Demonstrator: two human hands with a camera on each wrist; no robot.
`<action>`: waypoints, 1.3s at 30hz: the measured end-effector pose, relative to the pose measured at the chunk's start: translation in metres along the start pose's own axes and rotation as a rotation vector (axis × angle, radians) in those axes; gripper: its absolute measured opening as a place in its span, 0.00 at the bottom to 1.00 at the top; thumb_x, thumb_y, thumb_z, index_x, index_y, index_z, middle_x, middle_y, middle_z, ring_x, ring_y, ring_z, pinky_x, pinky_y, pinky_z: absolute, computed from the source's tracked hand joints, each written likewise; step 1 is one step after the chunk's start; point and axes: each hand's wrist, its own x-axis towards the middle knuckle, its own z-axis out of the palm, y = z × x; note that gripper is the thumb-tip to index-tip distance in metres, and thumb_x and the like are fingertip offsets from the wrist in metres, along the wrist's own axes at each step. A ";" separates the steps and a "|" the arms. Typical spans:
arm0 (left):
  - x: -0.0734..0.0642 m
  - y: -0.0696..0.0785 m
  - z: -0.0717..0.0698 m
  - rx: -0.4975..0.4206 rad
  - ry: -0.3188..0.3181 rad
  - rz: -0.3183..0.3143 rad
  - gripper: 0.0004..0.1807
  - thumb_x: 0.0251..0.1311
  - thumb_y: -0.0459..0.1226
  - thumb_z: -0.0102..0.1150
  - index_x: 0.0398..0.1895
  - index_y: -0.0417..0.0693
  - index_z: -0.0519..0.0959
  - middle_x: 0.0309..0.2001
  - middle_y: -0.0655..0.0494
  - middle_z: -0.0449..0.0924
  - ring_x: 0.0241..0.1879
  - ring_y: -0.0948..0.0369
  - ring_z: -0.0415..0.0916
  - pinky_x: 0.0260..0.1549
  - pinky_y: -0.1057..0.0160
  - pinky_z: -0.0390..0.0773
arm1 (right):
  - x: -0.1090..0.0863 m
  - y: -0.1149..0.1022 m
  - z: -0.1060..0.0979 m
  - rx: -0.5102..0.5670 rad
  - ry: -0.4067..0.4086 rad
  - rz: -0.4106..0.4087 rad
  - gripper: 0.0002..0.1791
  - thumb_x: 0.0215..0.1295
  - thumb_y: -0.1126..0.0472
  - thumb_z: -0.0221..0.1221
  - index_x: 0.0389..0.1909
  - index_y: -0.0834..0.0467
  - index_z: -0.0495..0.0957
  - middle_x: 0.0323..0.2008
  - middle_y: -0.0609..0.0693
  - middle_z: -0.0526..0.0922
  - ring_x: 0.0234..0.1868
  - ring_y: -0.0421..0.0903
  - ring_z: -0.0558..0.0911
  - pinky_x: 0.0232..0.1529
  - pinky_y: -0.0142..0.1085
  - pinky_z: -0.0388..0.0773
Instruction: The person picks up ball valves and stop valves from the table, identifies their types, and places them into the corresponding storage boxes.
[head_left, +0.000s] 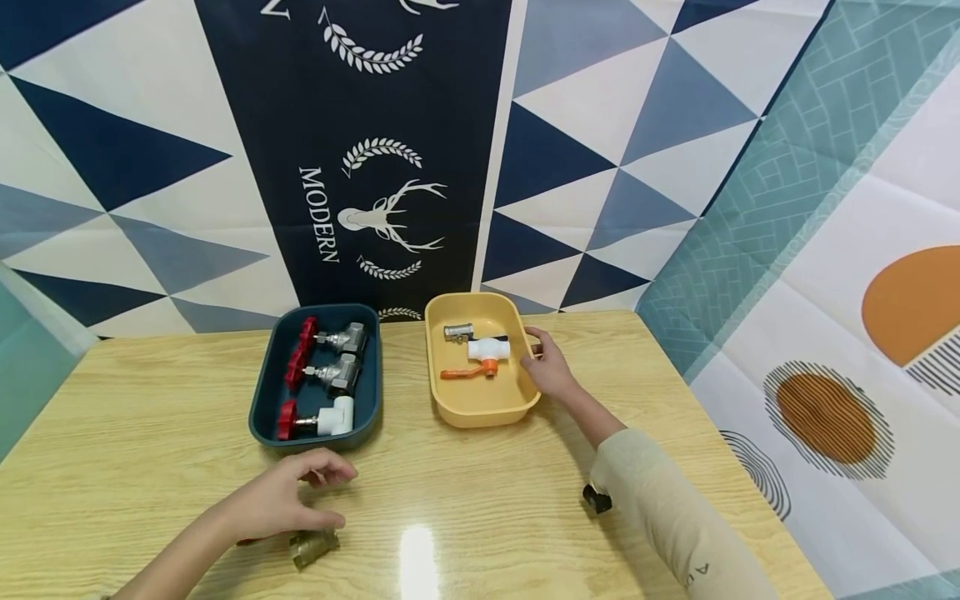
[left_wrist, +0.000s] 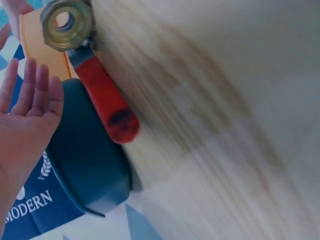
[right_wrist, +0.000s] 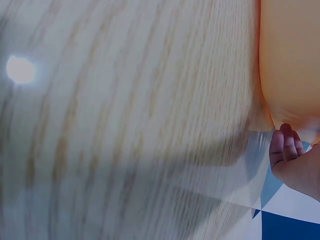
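My left hand [head_left: 281, 497], its fingers spread and relaxed, hovers over a brass ball valve [head_left: 313, 547] lying on the table. In the left wrist view the ball valve [left_wrist: 66, 31] shows a hexagonal end and a red lever handle [left_wrist: 107, 100]; no finger touches it there. At the right, my right hand [head_left: 551, 367] grips the right rim of a yellow bin [head_left: 480, 415]. The right wrist view has its curled fingers [right_wrist: 287, 142] against the bin's outer wall. Inside the bin lie a white ball valve with an orange lever [head_left: 489, 350] and a small metal valve [head_left: 458, 332].
A dark blue bin [head_left: 258, 417] stands left of the yellow one. It holds two metal valves [head_left: 341, 372] and a white valve [head_left: 335, 417], all with red wheels. A small black item [head_left: 597, 498] shows beside the right sleeve. Patterned cloth [head_left: 390, 100] hangs behind the table.
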 end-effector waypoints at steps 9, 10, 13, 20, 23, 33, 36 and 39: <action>-0.013 -0.015 0.001 -0.046 -0.102 -0.032 0.23 0.49 0.45 0.69 0.48 0.47 0.76 0.45 0.53 0.77 0.41 0.69 0.71 0.40 0.71 0.73 | -0.001 -0.002 0.001 -0.003 -0.004 0.008 0.31 0.63 0.70 0.47 0.69 0.58 0.56 0.49 0.65 0.71 0.37 0.46 0.72 0.34 0.31 0.74; -0.014 -0.016 0.000 -0.064 -0.116 -0.035 0.23 0.50 0.45 0.69 0.48 0.46 0.76 0.45 0.52 0.77 0.41 0.70 0.71 0.39 0.72 0.73 | -0.001 -0.002 0.001 -0.003 -0.005 0.008 0.31 0.63 0.70 0.47 0.69 0.58 0.56 0.49 0.64 0.71 0.37 0.46 0.72 0.34 0.31 0.74; -0.015 -0.017 0.000 -0.069 -0.138 -0.051 0.23 0.48 0.44 0.70 0.47 0.47 0.76 0.44 0.53 0.76 0.39 0.71 0.70 0.36 0.72 0.73 | -0.001 -0.002 0.001 0.000 -0.003 0.010 0.31 0.63 0.70 0.47 0.69 0.58 0.56 0.49 0.64 0.70 0.37 0.46 0.72 0.35 0.32 0.75; -0.018 -0.018 0.001 0.030 -0.167 -0.058 0.24 0.45 0.47 0.71 0.45 0.51 0.76 0.38 0.61 0.73 0.37 0.72 0.67 0.34 0.72 0.70 | -0.002 -0.003 0.001 -0.004 -0.003 0.018 0.31 0.64 0.69 0.47 0.69 0.58 0.56 0.48 0.64 0.71 0.36 0.46 0.73 0.34 0.33 0.75; -0.019 -0.018 0.001 0.067 -0.169 -0.059 0.25 0.43 0.48 0.72 0.45 0.53 0.75 0.38 0.63 0.73 0.37 0.73 0.67 0.34 0.72 0.70 | -0.003 -0.004 0.001 -0.006 -0.003 0.020 0.31 0.64 0.69 0.47 0.69 0.57 0.56 0.48 0.64 0.71 0.36 0.46 0.72 0.34 0.33 0.75; -0.022 -0.018 0.004 0.194 -0.141 -0.074 0.30 0.38 0.51 0.74 0.46 0.53 0.75 0.36 0.62 0.69 0.34 0.73 0.64 0.32 0.72 0.69 | -0.002 -0.003 0.001 -0.010 -0.005 0.018 0.31 0.63 0.70 0.47 0.69 0.59 0.56 0.48 0.64 0.71 0.35 0.46 0.72 0.34 0.33 0.75; -0.023 -0.017 0.004 0.195 -0.140 -0.081 0.28 0.39 0.48 0.74 0.45 0.52 0.75 0.35 0.62 0.68 0.32 0.73 0.64 0.30 0.72 0.69 | -0.002 -0.004 0.000 -0.011 -0.002 0.022 0.31 0.63 0.70 0.48 0.69 0.58 0.56 0.47 0.63 0.70 0.35 0.46 0.71 0.33 0.31 0.74; -0.023 -0.015 0.004 0.208 -0.135 -0.074 0.25 0.40 0.45 0.73 0.44 0.52 0.75 0.35 0.62 0.68 0.32 0.73 0.63 0.29 0.72 0.68 | -0.002 -0.004 0.000 -0.018 -0.004 0.021 0.31 0.64 0.70 0.47 0.69 0.59 0.56 0.48 0.63 0.70 0.36 0.45 0.71 0.34 0.31 0.74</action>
